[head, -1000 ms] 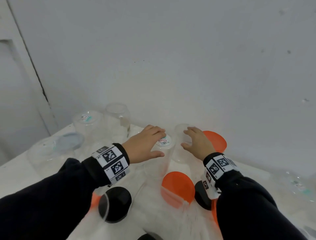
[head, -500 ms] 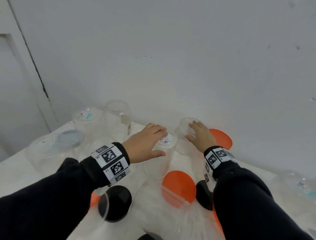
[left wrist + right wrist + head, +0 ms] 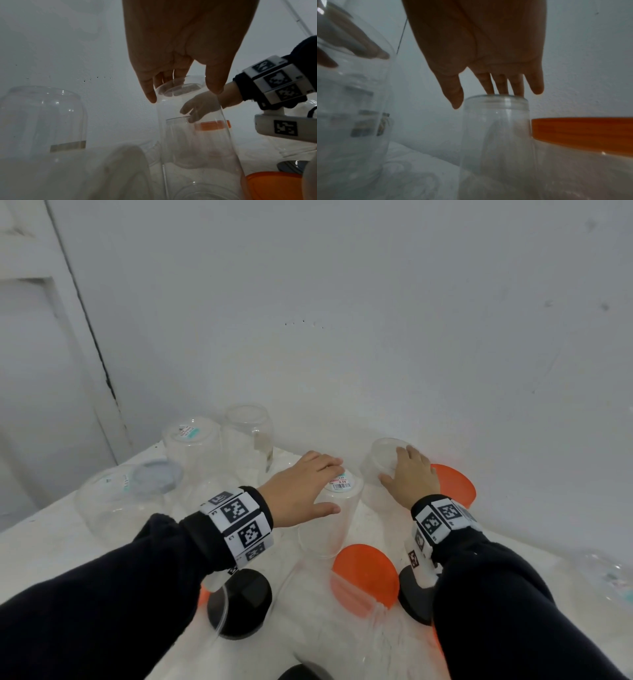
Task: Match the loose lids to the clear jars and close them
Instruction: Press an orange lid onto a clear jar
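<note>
My left hand [image 3: 334, 486] lies over the upturned base of a clear jar [image 3: 325, 529] that bears a price sticker. Its fingers rest across the top and its thumb presses the side; the left wrist view shows the left hand [image 3: 181, 93] spanning that jar [image 3: 192, 135]. My right hand [image 3: 394, 465] touches the top of a second clear jar [image 3: 373, 491] just to the right, with straight fingers [image 3: 501, 86] on the rim of this jar [image 3: 496, 135]. One orange lid [image 3: 455, 484] sits behind it and another [image 3: 364, 575] lies in front. Two black lids [image 3: 239, 601] [image 3: 416, 594] lie nearer me.
More clear jars stand at the back left [image 3: 191, 446] [image 3: 248, 436], and a large one [image 3: 116, 505] has a grey lid [image 3: 156, 477] by it. Another clear jar [image 3: 609, 573] lies at the far right. The white wall rises close behind the white table [image 3: 51, 542].
My right hand has reached a little further, so its fingers now lie over the second jar's top. The left hand has stayed on the stickered jar.
</note>
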### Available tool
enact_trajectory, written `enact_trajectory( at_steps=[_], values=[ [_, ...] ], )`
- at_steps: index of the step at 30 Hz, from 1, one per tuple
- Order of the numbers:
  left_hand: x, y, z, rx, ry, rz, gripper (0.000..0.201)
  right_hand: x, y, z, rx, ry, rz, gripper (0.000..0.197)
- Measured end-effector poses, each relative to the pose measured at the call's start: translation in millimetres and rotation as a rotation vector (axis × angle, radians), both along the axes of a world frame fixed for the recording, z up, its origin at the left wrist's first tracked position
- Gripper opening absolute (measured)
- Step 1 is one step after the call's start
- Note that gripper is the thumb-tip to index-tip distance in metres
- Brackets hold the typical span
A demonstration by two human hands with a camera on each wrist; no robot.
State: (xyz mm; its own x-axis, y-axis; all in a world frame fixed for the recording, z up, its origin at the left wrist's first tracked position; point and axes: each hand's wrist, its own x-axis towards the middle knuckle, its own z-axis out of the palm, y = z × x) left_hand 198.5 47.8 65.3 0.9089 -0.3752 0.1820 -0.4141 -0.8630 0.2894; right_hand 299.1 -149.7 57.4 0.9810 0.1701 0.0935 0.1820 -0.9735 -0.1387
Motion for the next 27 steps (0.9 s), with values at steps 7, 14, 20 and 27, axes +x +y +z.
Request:
enact_trajectory(
  at_steps=[7, 14, 20, 27],
  values=[
    [-18, 2, 8, -0.082, 0.021, -0.032, 0.055, -56, 0, 46, 0.253, -0.208, 0.061, 0.039],
    [-71, 22, 19, -0.135, -0.005, -0.062, 0.042, -125, 2, 62, 0.378, -0.031, 0.284, 0.016],
    [-120, 56, 16, -0.074, 0.219, -0.080, 0.028, -170, 26, 44, 0.155, 0.251, 0.448, 0.052],
    [-155, 86, -6, 0.107, 0.333, -0.011, 0.044, -200, 49, 17, -0.070, 0.372, 0.504, 0.100]
  ],
)
